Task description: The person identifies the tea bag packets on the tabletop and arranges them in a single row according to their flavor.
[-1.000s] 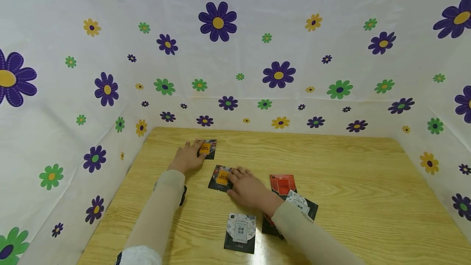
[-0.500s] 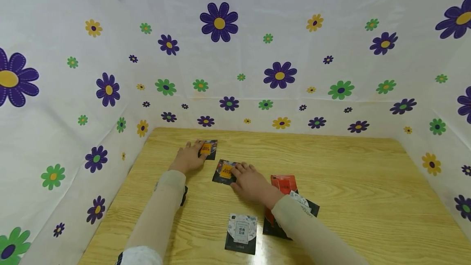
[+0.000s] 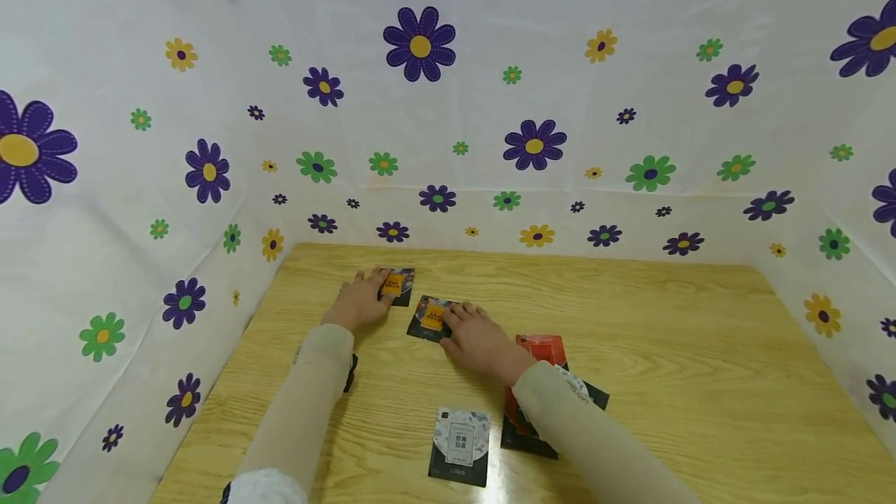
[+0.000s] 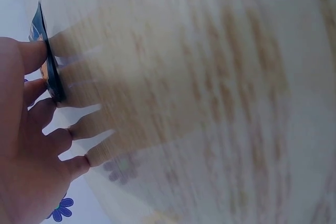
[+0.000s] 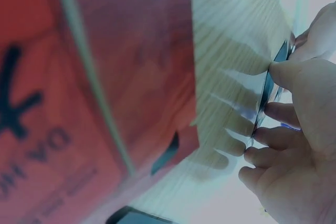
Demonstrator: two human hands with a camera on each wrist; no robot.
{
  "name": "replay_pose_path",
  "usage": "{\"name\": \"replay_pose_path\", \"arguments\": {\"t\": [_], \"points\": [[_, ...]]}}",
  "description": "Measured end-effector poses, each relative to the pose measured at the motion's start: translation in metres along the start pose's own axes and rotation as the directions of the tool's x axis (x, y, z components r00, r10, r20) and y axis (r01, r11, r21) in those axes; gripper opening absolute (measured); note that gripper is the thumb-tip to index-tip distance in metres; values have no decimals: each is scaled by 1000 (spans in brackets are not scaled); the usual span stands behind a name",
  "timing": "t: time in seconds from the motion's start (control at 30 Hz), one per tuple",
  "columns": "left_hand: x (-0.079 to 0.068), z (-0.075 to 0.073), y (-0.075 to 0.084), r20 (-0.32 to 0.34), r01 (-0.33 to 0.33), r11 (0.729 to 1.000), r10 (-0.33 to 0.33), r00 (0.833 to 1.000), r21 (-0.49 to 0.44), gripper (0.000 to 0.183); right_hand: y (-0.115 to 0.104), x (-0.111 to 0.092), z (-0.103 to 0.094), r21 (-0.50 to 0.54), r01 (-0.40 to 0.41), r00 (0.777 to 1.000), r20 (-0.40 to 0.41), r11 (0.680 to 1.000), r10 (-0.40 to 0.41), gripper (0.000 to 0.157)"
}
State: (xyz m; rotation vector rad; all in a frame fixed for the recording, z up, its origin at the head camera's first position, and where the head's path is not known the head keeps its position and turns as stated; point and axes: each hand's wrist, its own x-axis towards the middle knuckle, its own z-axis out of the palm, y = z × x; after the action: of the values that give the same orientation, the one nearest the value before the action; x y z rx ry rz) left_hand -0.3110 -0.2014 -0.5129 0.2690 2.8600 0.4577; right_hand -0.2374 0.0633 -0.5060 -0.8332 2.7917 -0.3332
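Observation:
Flat packets with an orange label lie under both hands on the wooden table. At the back left, my left hand (image 3: 358, 302) rests its fingers on the left side of one flat orange-labelled packet (image 3: 404, 288). To its right and nearer, my right hand (image 3: 479, 342) presses its fingertips on the right side of a second flat orange-labelled packet (image 3: 428, 317). In the left wrist view the thumb and a finger touch the packet (image 4: 51, 69). The right wrist view shows that hand's fingers (image 5: 281, 136) spread along the edge of its packet (image 5: 268, 87).
A white-and-black packet (image 3: 459, 442) lies alone near the front. Red (image 3: 542, 347) and white-and-black (image 3: 596, 397) packets overlap beside and under my right forearm. A white flowered cloth (image 3: 476, 99) walls the table's back and sides.
My right hand has slid its orange-labelled packet away from me and slightly right, closer to the back packet. The left hand has stayed on its packet.

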Motion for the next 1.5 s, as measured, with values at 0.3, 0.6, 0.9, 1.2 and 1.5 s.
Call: {"name": "replay_pose_path", "arguments": {"t": [0.3, 0.6, 0.9, 1.2, 1.5], "points": [[1, 5, -2, -11, -6, 1000, 6, 1000, 18, 65, 6, 9, 4, -6, -9, 1000, 0, 1000, 9, 58], [3, 3, -1, -12, -3, 999, 3, 1000, 32, 65, 8, 14, -2, -6, -30, 1000, 3, 1000, 30, 58], [2, 4, -1, -4, -3, 1000, 3, 1000, 21, 65, 11, 20, -6, 16, -48, 999, 5, 999, 48, 57], [0, 2, 0, -10, -4, 1000, 5, 1000, 26, 64, 16, 30, -5, 21, -56, 998, -1, 998, 56, 57], [1, 3, 0, 8, 8, 1000, -8, 1000, 28, 65, 22, 40, -4, 5, -69, 998, 5, 998, 69, 56]]}}
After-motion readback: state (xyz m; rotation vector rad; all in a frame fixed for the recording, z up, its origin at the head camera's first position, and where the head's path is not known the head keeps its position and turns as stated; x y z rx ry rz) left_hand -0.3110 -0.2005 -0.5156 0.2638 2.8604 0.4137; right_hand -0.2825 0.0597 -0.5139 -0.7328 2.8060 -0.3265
